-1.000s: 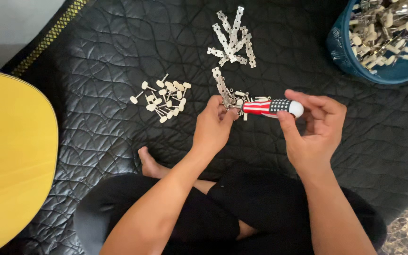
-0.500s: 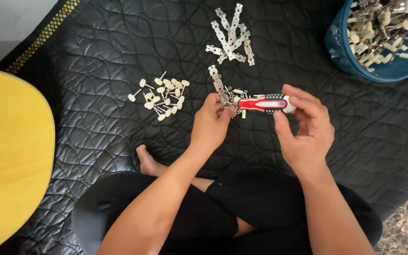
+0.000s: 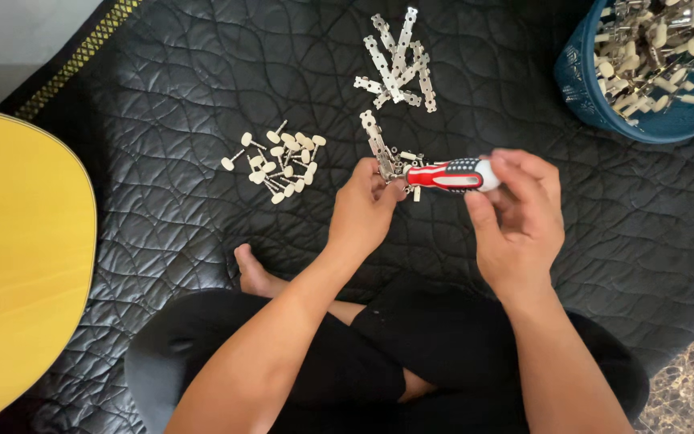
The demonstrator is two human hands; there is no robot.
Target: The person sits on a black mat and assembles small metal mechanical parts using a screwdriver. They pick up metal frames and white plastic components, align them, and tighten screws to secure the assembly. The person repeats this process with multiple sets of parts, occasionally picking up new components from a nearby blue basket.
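My left hand (image 3: pixel 369 207) pinches the lower end of a long metal tuner plate (image 3: pixel 374 141) that points away from me. My right hand (image 3: pixel 517 215) grips a screwdriver (image 3: pixel 448 175) with a red, white and dark handle, held level with its tip against the plate at my left fingers. A few small loose parts (image 3: pixel 408 157) lie on the mat just under the tool. A cluster of cream-knobbed pegs (image 3: pixel 278 165) lies to the left of my left hand. A pile of several bare metal plates (image 3: pixel 397 61) lies beyond it.
Everything rests on a black quilted mat (image 3: pixel 170 96). A blue basket (image 3: pixel 604 96) full of assembled tuners stands at the top right. A yellow curved surface (image 3: pixel 18 257) fills the left edge. My crossed legs in black (image 3: pixel 339 354) and a bare foot (image 3: pixel 252 273) are below.
Both hands with the plate and screwdriver have stayed in place. The right fingers have shifted on the handle, which shows a different face.
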